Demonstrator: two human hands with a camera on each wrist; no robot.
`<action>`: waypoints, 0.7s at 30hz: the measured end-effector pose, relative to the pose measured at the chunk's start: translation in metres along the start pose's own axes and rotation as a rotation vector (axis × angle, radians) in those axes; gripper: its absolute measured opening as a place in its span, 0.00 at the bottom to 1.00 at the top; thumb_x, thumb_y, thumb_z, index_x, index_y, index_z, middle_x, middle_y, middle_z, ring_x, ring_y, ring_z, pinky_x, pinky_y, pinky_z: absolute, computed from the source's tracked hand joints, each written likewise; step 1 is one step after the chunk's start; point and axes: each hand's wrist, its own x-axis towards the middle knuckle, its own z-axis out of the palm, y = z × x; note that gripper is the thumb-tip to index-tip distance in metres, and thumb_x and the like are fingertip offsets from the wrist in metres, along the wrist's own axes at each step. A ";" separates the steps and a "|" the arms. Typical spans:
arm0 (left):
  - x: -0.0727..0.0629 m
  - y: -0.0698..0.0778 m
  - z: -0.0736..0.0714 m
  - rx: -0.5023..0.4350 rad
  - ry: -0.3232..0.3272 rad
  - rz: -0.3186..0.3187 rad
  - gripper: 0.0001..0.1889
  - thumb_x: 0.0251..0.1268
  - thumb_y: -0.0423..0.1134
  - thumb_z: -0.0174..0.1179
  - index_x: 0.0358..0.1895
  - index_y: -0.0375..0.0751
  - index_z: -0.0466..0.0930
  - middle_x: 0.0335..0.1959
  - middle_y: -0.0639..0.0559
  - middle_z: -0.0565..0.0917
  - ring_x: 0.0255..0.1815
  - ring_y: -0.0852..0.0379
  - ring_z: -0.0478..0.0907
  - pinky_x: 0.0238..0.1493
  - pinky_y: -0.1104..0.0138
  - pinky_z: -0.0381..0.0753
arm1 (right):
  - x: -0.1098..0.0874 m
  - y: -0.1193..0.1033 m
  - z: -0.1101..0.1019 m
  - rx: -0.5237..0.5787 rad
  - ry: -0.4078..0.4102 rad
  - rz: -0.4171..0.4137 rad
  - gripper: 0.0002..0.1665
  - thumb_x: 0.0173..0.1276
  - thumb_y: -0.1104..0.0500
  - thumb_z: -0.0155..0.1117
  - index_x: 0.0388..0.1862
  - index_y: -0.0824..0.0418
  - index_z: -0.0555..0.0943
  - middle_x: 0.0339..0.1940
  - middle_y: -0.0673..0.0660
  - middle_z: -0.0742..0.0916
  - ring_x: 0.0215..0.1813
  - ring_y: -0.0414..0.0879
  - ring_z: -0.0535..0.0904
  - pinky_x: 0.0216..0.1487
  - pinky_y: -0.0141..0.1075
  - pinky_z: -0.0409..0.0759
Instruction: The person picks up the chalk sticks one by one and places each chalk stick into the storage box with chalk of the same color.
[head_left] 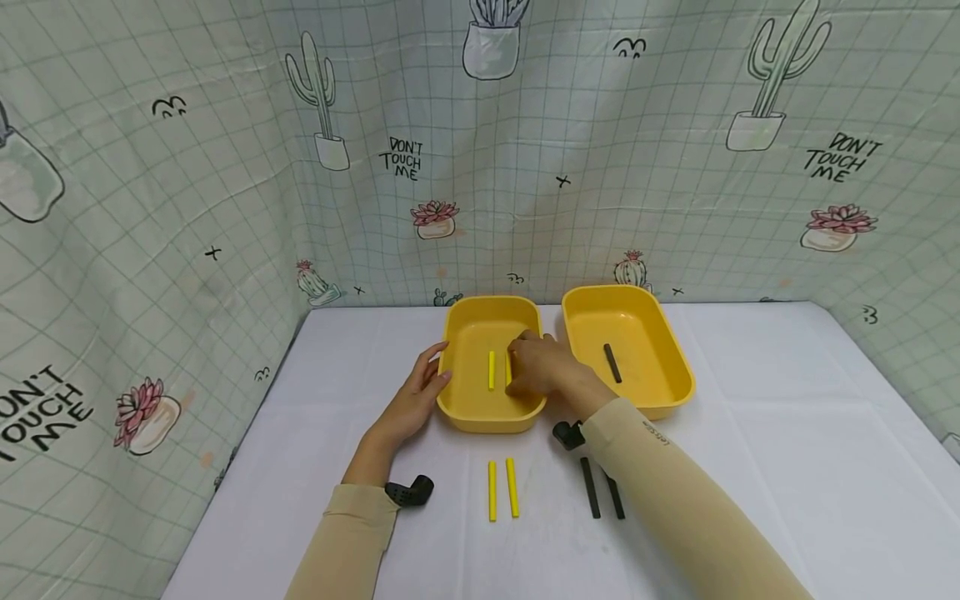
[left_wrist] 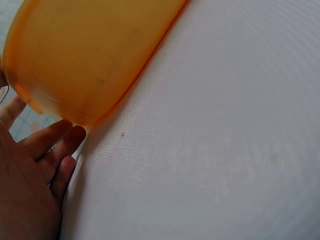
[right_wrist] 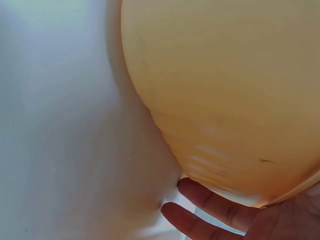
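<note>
My left hand (head_left: 415, 398) is at the left side of the left yellow tray (head_left: 487, 423), its fairly straight fingers (left_wrist: 55, 137) touching the outer wall. My right hand (head_left: 543, 367) reaches over that tray's right rim. Its thumb and forefinger are at the two ends of a yellow stick (head_left: 507, 368), which they appear to pinch; the hand partly hides it. Other fingers (right_wrist: 210, 200) stay outside the wall, as the right wrist view shows. A second yellow stick (head_left: 491, 370) lies on the tray floor, parallel to the first.
Right of this tray stands another yellow tray (head_left: 652, 333) with a dark stick (head_left: 612, 363) inside. Nearer me, two yellow sticks (head_left: 492, 492) and two dark sticks (head_left: 590, 487) lie on the white tablecloth (head_left: 765, 433). A printed curtain (head_left: 525, 133) hangs behind.
</note>
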 end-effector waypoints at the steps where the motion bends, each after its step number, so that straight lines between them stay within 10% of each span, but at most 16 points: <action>1: 0.000 0.000 0.000 -0.001 -0.001 0.000 0.28 0.83 0.52 0.49 0.79 0.69 0.55 0.82 0.46 0.63 0.82 0.45 0.62 0.82 0.46 0.59 | 0.000 0.000 0.000 0.000 0.000 0.000 0.44 0.65 0.45 0.75 0.75 0.62 0.72 0.77 0.62 0.72 0.62 0.59 0.71 0.66 0.48 0.75; 21: 0.000 0.000 -0.001 0.021 -0.005 0.007 0.29 0.83 0.53 0.49 0.81 0.67 0.53 0.81 0.47 0.65 0.81 0.45 0.65 0.82 0.45 0.59 | -0.001 0.002 0.004 0.038 0.022 0.007 0.46 0.64 0.45 0.76 0.76 0.60 0.71 0.79 0.61 0.69 0.65 0.60 0.71 0.68 0.51 0.76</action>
